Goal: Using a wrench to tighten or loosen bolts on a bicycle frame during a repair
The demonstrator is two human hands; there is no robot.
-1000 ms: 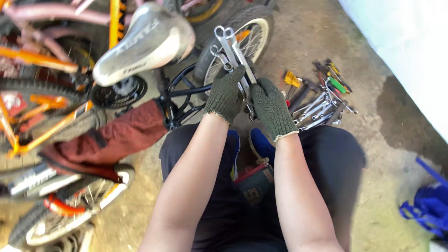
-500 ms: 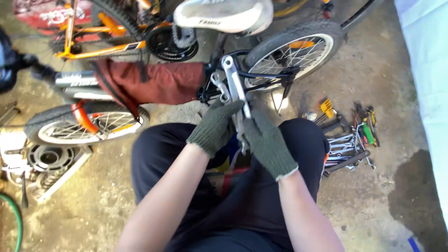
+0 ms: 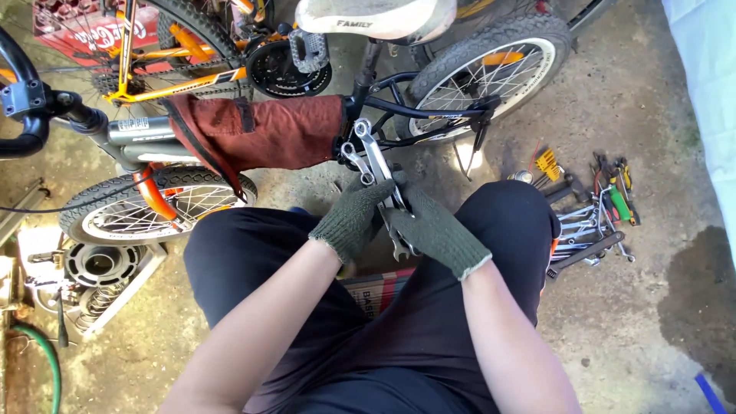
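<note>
Beside a small bicycle with a red cloth draped over its frame, the gloved left hand and gloved right hand both grip a bundle of metal wrenches above the knees, loose tools lying on the ground farther right.

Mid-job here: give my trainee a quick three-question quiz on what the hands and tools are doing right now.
1. True or false: both gloved hands grip the bunch of wrenches.
2. Where do the loose tools lie? A) ground by the right knee B) on the bicycle saddle C) in a box
3. What drapes over the bicycle frame?

Key: 1 true: left hand and right hand both hold it. 2 A. 3 A dark red cloth.
</note>
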